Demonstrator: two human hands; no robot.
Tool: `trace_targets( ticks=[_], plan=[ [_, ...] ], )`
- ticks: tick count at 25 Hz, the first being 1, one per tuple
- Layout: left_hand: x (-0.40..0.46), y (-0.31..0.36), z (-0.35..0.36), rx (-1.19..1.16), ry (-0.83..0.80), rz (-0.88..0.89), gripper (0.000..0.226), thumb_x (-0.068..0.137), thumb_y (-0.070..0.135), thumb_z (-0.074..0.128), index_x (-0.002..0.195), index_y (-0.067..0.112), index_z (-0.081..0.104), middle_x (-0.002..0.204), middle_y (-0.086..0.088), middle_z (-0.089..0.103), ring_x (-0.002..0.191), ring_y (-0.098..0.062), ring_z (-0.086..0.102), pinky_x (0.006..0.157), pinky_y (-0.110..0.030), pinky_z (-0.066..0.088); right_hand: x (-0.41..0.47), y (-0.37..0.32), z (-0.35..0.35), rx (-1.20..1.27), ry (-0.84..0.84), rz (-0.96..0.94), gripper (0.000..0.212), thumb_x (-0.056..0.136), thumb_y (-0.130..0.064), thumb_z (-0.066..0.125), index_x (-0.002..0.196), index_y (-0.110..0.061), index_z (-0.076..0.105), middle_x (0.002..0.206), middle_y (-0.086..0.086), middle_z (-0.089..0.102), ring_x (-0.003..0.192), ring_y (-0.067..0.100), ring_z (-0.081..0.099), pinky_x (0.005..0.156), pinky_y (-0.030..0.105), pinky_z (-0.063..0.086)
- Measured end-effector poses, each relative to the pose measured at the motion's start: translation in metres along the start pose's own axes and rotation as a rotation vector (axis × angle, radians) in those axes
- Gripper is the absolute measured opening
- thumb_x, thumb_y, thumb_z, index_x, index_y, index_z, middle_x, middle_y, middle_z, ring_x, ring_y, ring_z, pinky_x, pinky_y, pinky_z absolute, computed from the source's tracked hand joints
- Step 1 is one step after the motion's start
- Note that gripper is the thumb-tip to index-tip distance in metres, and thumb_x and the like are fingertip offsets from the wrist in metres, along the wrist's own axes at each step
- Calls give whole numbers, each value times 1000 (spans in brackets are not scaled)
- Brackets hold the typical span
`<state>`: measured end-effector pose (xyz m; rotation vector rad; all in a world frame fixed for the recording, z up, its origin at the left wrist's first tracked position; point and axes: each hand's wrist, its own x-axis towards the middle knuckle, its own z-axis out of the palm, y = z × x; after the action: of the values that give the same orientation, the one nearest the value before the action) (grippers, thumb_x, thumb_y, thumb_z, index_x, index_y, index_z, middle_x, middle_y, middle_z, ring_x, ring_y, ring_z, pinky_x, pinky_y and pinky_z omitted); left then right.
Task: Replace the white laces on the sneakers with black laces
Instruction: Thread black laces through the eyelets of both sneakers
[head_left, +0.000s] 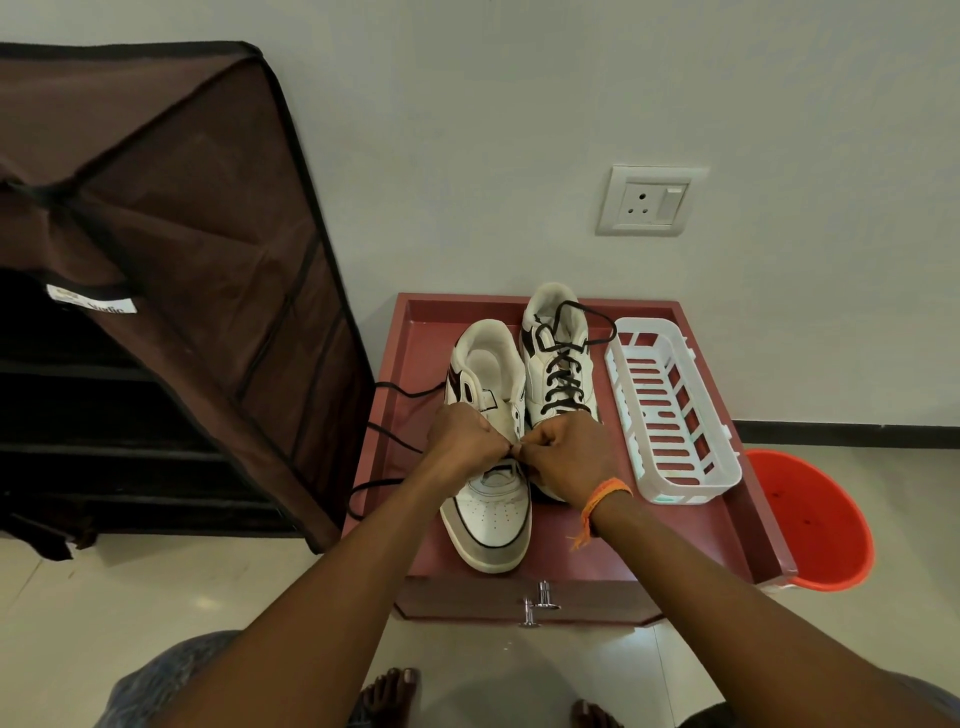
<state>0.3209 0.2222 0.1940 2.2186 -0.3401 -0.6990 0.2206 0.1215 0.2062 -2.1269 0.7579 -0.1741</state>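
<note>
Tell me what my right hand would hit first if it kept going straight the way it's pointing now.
Probably the left hand: the right hand points leftward, knuckles nearly touching it above the unlaced white sneaker. Depth is unclear.

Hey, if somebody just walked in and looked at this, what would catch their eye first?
Probably the two hands meeting in the middle: the left hand and right hand pinch a black lace over the near sneaker, on a red-brown cabinet top. Behind it stands the far sneaker, already laced in black, beside a white slotted basket. At far right an orange bucket stands on the floor.
</note>
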Motion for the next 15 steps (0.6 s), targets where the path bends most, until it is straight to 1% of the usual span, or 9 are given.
trace_targets(
  ticks=[1,3,4,6,9,10,12,13,15],
  plan=[
    [0,0,1,7,12,-7,7,73,5,73,74,-2,76,78,-16,73,75,-27,73,67,-42,62,0,1,1,29,6,9,18,79,-6,69,62,-1,71,59,15,68,60,30,67,54,33,54],
    [2,-1,1,-20,12,-23,10,72,3,72,75,-7,73,75,-18,71,68,-24,69,63,-36,60,1,4,2,77,12,21,18,77,-4,69,60,-2,71,58,14,68,60,30,68,57,41,58],
    [2,-2,1,-49,-9,-30,13,73,1,71,78,-10,71,72,-19,68,63,-22,62,58,-31,54,2,6,3,106,11,32,17,77,-4,70,60,-3,72,58,13,68,59,29,68,58,43,59],
    [-1,-2,-1,-91,-48,-25,13,77,0,70,81,-13,70,66,-13,58,54,-17,50,50,-24,40,2,7,2,156,-11,54,16,78,-3,72,63,-3,73,58,14,68,55,24,67,59,44,60],
    [-7,-1,-5,-117,-68,2,6,82,0,71,80,-1,76,64,-2,65,49,-3,56,43,-14,40,2,4,-3,266,-89,121,11,82,-3,74,70,-2,73,65,18,68,61,23,65,65,41,61],
    [-9,1,-7,-117,-75,18,6,83,-1,71,82,0,76,63,0,65,46,2,55,40,-12,39,2,4,-6,360,-143,177,9,83,-1,72,75,-3,72,70,17,67,66,24,66,66,38,61],
    [-10,1,-9,-117,-91,43,7,82,-4,70,84,-4,76,58,1,61,35,5,49,37,-10,35,2,4,-12,536,-249,283,11,87,6,64,86,-2,71,79,17,68,73,23,67,66,30,61],
    [-10,0,-10,-116,-92,52,6,82,-4,70,84,-5,75,58,1,61,34,5,48,37,-10,35,2,5,-16,582,-283,314,14,89,9,60,91,0,70,82,18,69,76,22,69,66,28,61],
    [-11,-1,-7,-124,-83,66,4,82,-2,72,81,-1,75,63,1,65,47,4,57,44,-12,42,5,9,-22,632,-330,350,19,90,13,55,100,4,68,88,20,70,81,23,70,68,28,61]
  ],
)
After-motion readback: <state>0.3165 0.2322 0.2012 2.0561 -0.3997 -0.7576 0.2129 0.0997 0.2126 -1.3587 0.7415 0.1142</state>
